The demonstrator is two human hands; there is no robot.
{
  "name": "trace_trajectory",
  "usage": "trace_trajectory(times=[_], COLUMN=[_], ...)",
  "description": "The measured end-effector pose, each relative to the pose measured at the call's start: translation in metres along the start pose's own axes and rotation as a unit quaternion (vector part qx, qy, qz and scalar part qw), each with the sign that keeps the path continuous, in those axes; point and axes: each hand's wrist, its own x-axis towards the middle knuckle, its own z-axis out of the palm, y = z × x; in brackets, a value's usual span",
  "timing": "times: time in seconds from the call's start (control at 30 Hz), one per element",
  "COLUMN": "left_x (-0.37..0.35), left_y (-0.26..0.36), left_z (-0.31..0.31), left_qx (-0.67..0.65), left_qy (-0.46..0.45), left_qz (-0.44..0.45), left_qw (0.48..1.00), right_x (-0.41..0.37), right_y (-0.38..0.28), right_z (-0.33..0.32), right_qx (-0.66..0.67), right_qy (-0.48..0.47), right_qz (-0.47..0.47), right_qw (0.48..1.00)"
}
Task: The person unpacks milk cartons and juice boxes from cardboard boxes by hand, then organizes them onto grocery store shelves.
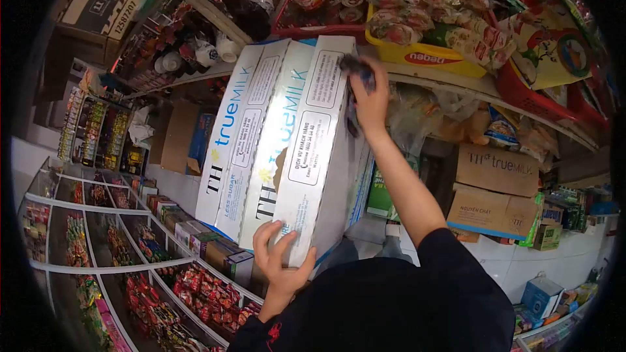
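White TH true MILK cartons (228,137) stand side by side in the middle, blue lettering along them. The nearer, right-hand carton (332,58) has a torn brown patch at its left edge. My left hand (283,266) lies on the near end of this carton, fingers spread and touching its surface. At the far right edge of the carton, my right hand (372,101) is closed round a small dark object (355,67), partly hidden by the fingers; what it is cannot be made out.
A yellow basket (427,58) of wrapped goods and a red basket (326,30) of jars sit on the shelf ahead. Brown milk cartons (492,212) are at the right. Divided racks (101,208) of packets fill the left. A blue-white box (542,295) is lower right.
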Motion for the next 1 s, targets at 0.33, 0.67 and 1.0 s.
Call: trace_trajectory(times=[0.33, 0.67, 1.0], left_x=[0.002, -0.002, -0.002], left_y=[0.001, 0.000, 0.000], left_z=[0.004, 0.003, -0.001], left_qx=[0.038, 0.042, 0.044], left_qy=[-0.008, -0.025, -0.051], left_qz=[-0.015, -0.048, -0.060], left_qw=[0.999, 0.998, 0.996], right_x=[-0.176, -0.069, -0.232], right_y=[0.133, 0.272, 0.194], right_z=[-0.060, -0.046, -0.065], right_qx=[-0.126, -0.080, -0.206], right_qy=[-0.029, 0.019, -0.027], right_qz=[0.228, 0.262, 0.339], right_qw=[0.965, 0.962, 0.918])
